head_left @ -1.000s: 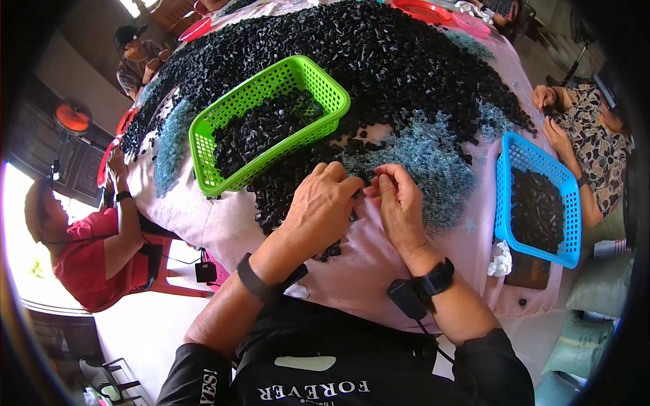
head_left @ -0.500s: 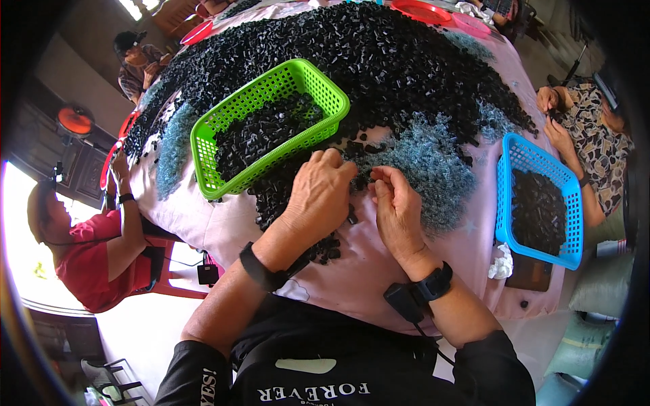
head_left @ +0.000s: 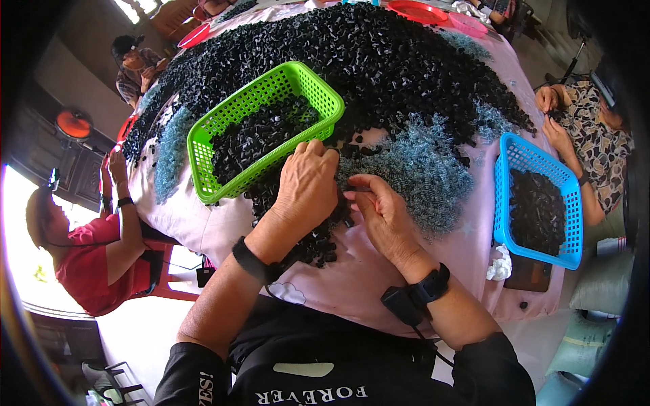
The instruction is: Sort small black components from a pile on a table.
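My left hand [head_left: 308,181] is curled with its knuckles up, just off the near rim of a green basket [head_left: 271,157] holding small black plastic pieces. Its fingertips are hidden, so I cannot make out what they hold. To its right, my right hand [head_left: 380,215] pinches a small black piece [head_left: 356,190] between thumb and forefinger. Loose black pieces [head_left: 315,252] lie under and beside my left wrist. Beyond my right hand spreads a heap of tiny blue-grey springs [head_left: 430,177].
A large mound of black pieces [head_left: 399,74] covers the far table. At the right stand a blue basket [head_left: 502,203] of black pieces and a crumpled white tissue [head_left: 500,265]. One person [head_left: 101,254] sits at left, another [head_left: 589,145] at right; red trays [head_left: 418,11] lie far back.
Both hands have shifted slightly left. My right forefinger and thumb have come together on a small black piece, and the left hand has drawn nearer the green basket's rim.
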The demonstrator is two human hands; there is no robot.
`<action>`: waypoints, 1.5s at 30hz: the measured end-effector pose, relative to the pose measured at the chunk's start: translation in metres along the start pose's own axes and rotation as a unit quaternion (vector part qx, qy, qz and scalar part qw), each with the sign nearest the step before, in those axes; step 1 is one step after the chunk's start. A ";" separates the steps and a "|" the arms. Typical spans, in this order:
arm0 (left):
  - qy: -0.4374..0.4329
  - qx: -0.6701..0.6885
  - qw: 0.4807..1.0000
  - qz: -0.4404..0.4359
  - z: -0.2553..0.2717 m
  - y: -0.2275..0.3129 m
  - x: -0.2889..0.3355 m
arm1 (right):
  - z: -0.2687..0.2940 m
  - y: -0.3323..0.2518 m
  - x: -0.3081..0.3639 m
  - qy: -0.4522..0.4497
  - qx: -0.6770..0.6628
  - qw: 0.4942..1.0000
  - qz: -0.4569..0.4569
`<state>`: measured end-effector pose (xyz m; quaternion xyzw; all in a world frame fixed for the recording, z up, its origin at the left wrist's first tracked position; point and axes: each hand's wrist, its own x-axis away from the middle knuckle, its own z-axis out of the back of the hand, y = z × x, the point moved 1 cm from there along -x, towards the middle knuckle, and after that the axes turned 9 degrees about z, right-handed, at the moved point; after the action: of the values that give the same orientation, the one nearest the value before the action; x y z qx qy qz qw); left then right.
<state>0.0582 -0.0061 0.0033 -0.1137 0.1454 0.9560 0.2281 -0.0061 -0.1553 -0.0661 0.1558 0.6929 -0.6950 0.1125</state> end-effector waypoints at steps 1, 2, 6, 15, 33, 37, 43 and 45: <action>0.000 -0.001 1.000 0.000 -0.001 -0.001 -0.002 | 0.001 0.002 0.001 0.000 -0.001 1.000 0.001; -0.004 0.009 1.000 -0.013 -0.004 0.000 -0.004 | 0.002 0.005 0.003 -0.009 0.026 0.999 0.015; -0.050 0.019 0.997 -0.049 -0.009 0.014 -0.017 | 0.001 -0.003 0.000 0.001 0.073 0.997 -0.015; -0.099 0.064 0.989 -0.087 -0.050 0.009 -0.051 | 0.001 -0.022 -0.001 -0.043 0.163 0.985 -0.027; -0.042 0.079 0.994 -0.060 -0.006 -0.019 0.001 | -0.004 -0.009 0.004 -0.088 0.036 0.995 -0.033; -0.027 0.140 0.988 -0.054 0.013 -0.019 0.018 | -0.006 -0.013 0.004 -0.119 0.034 0.992 -0.007; -0.058 0.215 0.974 -0.048 0.026 -0.021 0.032 | -0.007 -0.019 0.001 -0.104 -0.045 0.993 0.036; -0.056 0.230 0.971 -0.033 0.028 -0.025 0.034 | -0.004 -0.030 -0.001 -0.066 0.070 0.995 0.016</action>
<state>0.0359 0.0383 0.0143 -0.0088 0.3442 0.8937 0.2876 -0.0164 -0.1508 -0.0377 0.1276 0.6309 -0.7488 0.1579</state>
